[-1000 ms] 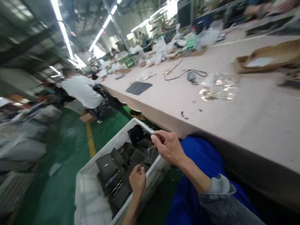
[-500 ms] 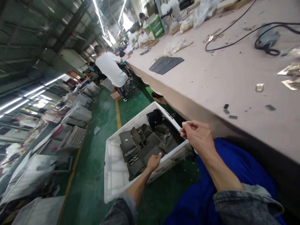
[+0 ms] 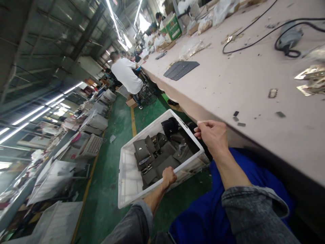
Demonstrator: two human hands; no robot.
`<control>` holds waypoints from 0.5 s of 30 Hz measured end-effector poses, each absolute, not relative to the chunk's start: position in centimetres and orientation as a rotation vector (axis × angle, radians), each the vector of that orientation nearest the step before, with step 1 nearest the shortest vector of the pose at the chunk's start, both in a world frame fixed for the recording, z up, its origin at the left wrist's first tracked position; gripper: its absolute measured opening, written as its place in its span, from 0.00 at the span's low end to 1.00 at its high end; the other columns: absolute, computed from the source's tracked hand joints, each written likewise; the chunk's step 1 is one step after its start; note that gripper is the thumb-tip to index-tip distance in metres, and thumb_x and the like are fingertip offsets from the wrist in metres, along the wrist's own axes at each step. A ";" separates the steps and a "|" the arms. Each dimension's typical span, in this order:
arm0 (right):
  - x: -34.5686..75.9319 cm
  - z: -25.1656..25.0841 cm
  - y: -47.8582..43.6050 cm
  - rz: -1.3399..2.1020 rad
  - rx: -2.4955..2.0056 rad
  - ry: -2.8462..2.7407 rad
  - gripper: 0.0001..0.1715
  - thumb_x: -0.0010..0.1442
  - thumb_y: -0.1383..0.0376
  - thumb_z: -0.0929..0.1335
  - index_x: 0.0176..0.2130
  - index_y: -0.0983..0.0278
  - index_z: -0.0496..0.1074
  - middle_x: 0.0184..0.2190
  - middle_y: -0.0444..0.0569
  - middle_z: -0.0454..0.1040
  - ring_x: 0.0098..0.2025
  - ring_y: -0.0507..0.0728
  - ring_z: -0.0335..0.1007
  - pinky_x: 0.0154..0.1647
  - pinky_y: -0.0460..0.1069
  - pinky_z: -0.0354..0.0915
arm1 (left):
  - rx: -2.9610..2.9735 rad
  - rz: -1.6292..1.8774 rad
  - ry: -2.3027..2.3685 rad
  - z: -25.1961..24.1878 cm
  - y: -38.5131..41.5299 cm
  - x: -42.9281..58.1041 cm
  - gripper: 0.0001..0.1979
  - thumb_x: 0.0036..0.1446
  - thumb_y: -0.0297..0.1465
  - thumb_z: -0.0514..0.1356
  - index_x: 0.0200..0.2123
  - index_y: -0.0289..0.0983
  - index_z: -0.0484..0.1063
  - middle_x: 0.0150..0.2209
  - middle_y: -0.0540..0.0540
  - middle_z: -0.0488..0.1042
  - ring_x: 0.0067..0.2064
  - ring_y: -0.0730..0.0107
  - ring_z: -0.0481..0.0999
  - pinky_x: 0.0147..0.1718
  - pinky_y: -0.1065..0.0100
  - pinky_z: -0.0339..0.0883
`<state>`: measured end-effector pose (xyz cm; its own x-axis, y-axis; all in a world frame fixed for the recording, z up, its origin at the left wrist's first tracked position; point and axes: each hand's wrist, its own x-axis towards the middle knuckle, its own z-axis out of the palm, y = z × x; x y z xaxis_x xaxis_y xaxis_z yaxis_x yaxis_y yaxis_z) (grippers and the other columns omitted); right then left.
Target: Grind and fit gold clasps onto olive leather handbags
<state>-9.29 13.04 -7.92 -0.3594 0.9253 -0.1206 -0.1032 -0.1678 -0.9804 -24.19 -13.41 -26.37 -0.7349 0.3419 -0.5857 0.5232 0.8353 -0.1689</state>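
Observation:
A white plastic crate stands on the green floor beside the table. Inside lie several grey-brown bag pieces with metal fittings, and a black one at the far corner. My left hand is at the crate's near rim, its fingers curled over the edge. Above the crate's right corner, close to the table edge, my right hand is raised with thumb and fingertips pinched together; whatever they may hold is too small to make out.
The cloth-covered table runs along the right, bearing a dark grey panel, a black cable, metal pieces and plastic bags. A person in white sits further back. White bins line the left.
My left hand has moved from over the bag pieces to the crate's near rim, and its fingers have curled. My right hand stays pinched near the table edge. The view has shifted slightly.

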 end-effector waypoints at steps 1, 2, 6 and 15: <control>-8.9 -7.8 13.2 1.636 -1.026 -1.278 0.12 0.63 0.64 0.71 0.33 0.70 0.80 0.28 0.56 0.80 0.24 0.59 0.79 0.22 0.46 0.71 | 0.643 -0.455 2.463 -26.0 -13.7 -23.8 0.12 0.69 0.36 0.66 0.49 0.34 0.76 0.50 0.41 0.77 0.52 0.55 0.79 0.52 0.52 0.75; -8.5 -7.8 13.3 1.629 -1.029 -1.270 0.12 0.63 0.64 0.71 0.33 0.70 0.80 0.27 0.55 0.80 0.24 0.59 0.78 0.21 0.45 0.71 | 0.651 -0.471 2.462 -25.8 -14.0 -23.3 0.12 0.69 0.36 0.66 0.49 0.34 0.76 0.49 0.41 0.78 0.51 0.55 0.79 0.52 0.53 0.75; -7.3 -7.5 13.8 1.591 -1.043 -1.261 0.11 0.62 0.64 0.71 0.32 0.69 0.80 0.26 0.53 0.80 0.23 0.57 0.79 0.21 0.44 0.71 | 0.675 -0.517 2.419 -25.6 -15.9 -20.5 0.12 0.68 0.37 0.66 0.48 0.34 0.77 0.48 0.41 0.78 0.51 0.55 0.79 0.52 0.53 0.75; -8.0 -8.0 13.4 1.628 -1.098 -1.316 0.10 0.59 0.61 0.73 0.34 0.66 0.81 0.27 0.50 0.80 0.24 0.56 0.78 0.19 0.42 0.71 | 0.690 -0.488 2.189 -27.6 -17.1 -13.2 0.12 0.64 0.33 0.70 0.49 0.34 0.78 0.50 0.41 0.79 0.52 0.54 0.80 0.54 0.49 0.75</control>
